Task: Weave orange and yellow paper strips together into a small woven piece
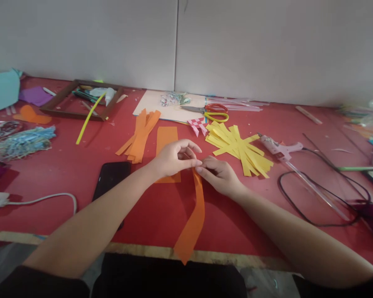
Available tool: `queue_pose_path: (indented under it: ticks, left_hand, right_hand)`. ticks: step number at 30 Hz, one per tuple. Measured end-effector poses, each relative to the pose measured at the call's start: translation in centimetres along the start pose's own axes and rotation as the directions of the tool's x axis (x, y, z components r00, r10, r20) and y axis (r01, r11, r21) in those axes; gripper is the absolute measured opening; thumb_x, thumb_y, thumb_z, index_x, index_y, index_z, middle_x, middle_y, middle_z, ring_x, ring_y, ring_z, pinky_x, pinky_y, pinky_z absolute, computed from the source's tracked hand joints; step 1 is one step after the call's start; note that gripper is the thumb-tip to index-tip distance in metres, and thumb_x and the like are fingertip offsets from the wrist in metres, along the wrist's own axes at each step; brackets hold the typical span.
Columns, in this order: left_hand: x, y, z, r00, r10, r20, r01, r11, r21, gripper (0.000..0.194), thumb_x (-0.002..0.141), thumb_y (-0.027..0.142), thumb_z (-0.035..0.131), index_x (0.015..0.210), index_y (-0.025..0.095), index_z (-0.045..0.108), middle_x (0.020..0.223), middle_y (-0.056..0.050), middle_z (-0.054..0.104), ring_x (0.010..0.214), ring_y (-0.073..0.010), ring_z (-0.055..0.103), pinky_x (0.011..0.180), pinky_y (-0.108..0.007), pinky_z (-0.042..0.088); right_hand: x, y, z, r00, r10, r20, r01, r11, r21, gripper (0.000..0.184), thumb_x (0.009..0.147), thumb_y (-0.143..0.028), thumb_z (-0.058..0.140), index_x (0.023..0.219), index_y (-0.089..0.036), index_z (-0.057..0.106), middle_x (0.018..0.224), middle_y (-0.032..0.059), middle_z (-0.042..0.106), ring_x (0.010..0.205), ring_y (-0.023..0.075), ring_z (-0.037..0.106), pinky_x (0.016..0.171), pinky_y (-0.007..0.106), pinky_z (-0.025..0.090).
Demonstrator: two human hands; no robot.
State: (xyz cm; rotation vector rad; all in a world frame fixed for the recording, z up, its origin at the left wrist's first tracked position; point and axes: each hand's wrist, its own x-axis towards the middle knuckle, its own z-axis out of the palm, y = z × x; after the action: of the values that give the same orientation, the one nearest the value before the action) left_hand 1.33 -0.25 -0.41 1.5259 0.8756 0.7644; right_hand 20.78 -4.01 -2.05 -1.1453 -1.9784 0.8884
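Both hands meet at the middle of the table, pinching the top end of an orange paper strip (199,203). My left hand (178,158) has thumb and index finger together at that end, its other fingers loosely curled. My right hand (219,174) is closed on the same end from the right. The strip hangs down toward me, bends, and its wider lower end reaches the table's front edge. Under my left hand lies a flat orange paper rectangle (168,135). A pile of orange strips (142,134) is to its left, and a pile of yellow strips (239,147) lies right of my right hand.
Behind the piles are scissors (213,112) and a pink woven paper piece (197,125). A pink glue gun (281,149) with a looping black cord lies right. A black phone (110,178) is beside my left forearm. A brown frame (62,99) stands back left, before a grey wall.
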Motion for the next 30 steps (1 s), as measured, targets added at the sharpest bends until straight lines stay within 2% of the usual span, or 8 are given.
queue_pose_path:
  ticks: [5,10,15,20,25,30]
  left_hand:
    - [0.21,0.05,-0.16,0.993,0.027,-0.117,-0.028,1.0,-0.01,0.029,0.071,0.03,0.079,0.092,0.016,0.065,0.08,-0.002,0.067,0.072,-0.0126,0.065,0.071,-0.028,0.054]
    - [0.29,-0.05,-0.03,0.976,0.089,-0.2,-0.098,0.995,-0.035,0.026,0.072,0.032,0.079,0.087,0.016,0.066,0.08,-0.002,0.067,0.073,-0.0126,0.065,0.07,-0.026,0.054]
    - [0.02,0.14,0.47,0.988,0.056,-0.142,-0.055,0.998,0.008,0.035,0.069,0.032,0.081,0.097,0.017,0.066,0.08,-0.002,0.066,0.071,-0.0129,0.065,0.069,-0.027,0.054]
    - [-0.02,0.36,0.26,0.991,0.016,-0.132,-0.006,0.997,0.071,0.026,0.069,0.03,0.081,0.088,0.017,0.069,0.078,-0.002,0.068,0.072,-0.0138,0.065,0.071,-0.028,0.053]
    - [0.24,0.31,0.11,0.987,0.023,-0.156,-0.011,0.997,0.077,0.022,0.071,0.032,0.079,0.085,0.017,0.07,0.078,-0.002,0.069,0.068,-0.0121,0.063,0.067,-0.026,0.052]
    - [0.5,-0.05,0.17,0.982,0.066,-0.175,-0.053,0.995,0.08,0.022,0.074,0.034,0.076,0.085,0.016,0.07,0.08,-0.003,0.069,0.065,-0.0111,0.061,0.063,-0.025,0.051]
  right_hand:
    - [0.01,-0.26,-0.39,0.995,0.044,0.092,-0.051,0.996,0.07,0.04,0.092,-0.048,0.054,0.064,-0.019,0.054,0.06,-0.0017,0.047,0.055,0.0105,0.041,0.053,0.026,0.034]
    - [0.16,-0.28,-0.43,0.989,0.14,0.051,-0.145,0.983,0.116,0.04,0.087,-0.051,0.059,0.063,-0.019,0.056,0.056,-0.0024,0.046,0.051,0.01,0.037,0.049,0.026,0.03]
    - [0.1,-0.15,-0.23,0.982,0.187,0.037,-0.19,0.972,0.14,0.042,0.084,-0.055,0.06,0.063,-0.019,0.057,0.054,-0.0033,0.042,0.05,0.0092,0.032,0.046,0.026,0.026]
    - [0.1,-0.08,-0.2,0.982,0.185,0.043,-0.189,0.974,0.123,0.042,0.085,-0.054,0.059,0.063,-0.019,0.054,0.055,-0.0039,0.04,0.05,0.0087,0.031,0.046,0.025,0.026]
    - [0.17,-0.05,-0.14,0.979,0.203,0.032,-0.205,0.97,0.131,0.037,0.087,-0.051,0.059,0.067,-0.019,0.058,0.059,-0.0023,0.047,0.053,0.0101,0.038,0.049,0.025,0.032]
    - [0.28,-0.13,-0.17,0.971,0.229,0.072,-0.24,0.943,0.231,0.036,0.088,-0.05,0.058,0.071,-0.019,0.06,0.065,0.0002,0.06,0.057,0.012,0.05,0.055,0.026,0.041]
